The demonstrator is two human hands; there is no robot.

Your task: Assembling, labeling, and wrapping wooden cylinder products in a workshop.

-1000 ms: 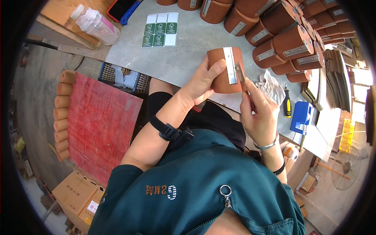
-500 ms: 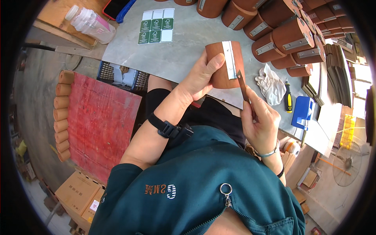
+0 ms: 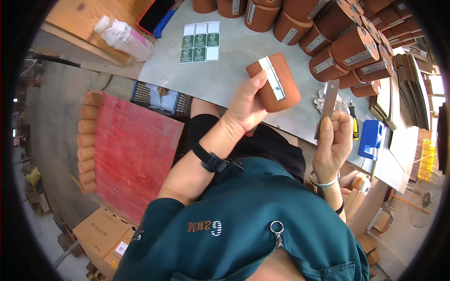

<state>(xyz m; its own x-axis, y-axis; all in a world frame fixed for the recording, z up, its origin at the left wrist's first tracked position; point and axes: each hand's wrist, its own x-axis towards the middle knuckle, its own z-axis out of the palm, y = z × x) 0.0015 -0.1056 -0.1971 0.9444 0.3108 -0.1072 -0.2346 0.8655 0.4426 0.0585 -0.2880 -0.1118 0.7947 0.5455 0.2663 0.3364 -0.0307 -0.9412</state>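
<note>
My left hand (image 3: 246, 105) grips a reddish-brown wooden cylinder (image 3: 289, 84) above the table's near edge, thumb on its side. Along that side runs a silver metal strip (image 3: 277, 85), shaped like a hinge, facing up. The cylinder leans a little to the left at its top. In my right hand (image 3: 333, 147) is a flat, narrow metal blade (image 3: 331, 98) with a hole near its end, pinched between thumb and fingers. The blade points up and stands apart from the cylinder, to its right. Behind it lies a crumpled white cloth (image 3: 319, 102), partly hidden.
Several similar cylinders (image 3: 355, 49) are piled at the far right of the grey table (image 3: 225, 70). A sticker sheet (image 3: 200, 42), a yellow-black screwdriver (image 3: 354, 129) and a blue tool (image 3: 370, 138) lie on it. A plastic bottle (image 3: 124, 38) stands far left; a red board (image 3: 136, 154) is below.
My right hand has drawn the blade away from the metal strip, rightward and up. The cylinder has tilted in my left hand. The whole view has shifted slightly.
</note>
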